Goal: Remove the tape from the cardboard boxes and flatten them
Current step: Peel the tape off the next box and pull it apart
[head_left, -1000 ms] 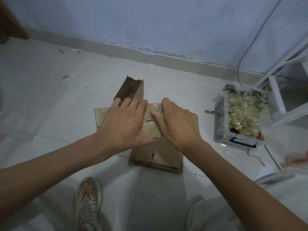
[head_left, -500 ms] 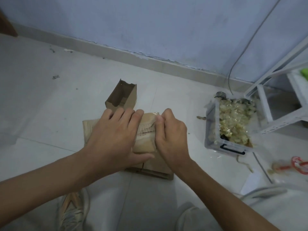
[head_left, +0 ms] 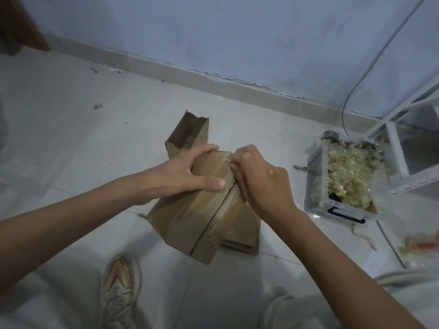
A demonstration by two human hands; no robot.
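Brown taped cardboard box (head_left: 190,217), gripped at its far end by both hands above the pale tiled floor (head_left: 71,143).
Left hand (head_left: 183,172): fingers curled over the far top edge, thumb (head_left: 209,182) pressed along the near face. Right hand (head_left: 259,179): fingertips bunched, pinching clear tape (head_left: 226,162) at the top seam. Flattened brown cardboard (head_left: 244,236) beneath the right wrist; small open brown carton (head_left: 190,134) just beyond the left fingers; clear plastic bin of crumpled tape (head_left: 342,176) well right of the right fingers.
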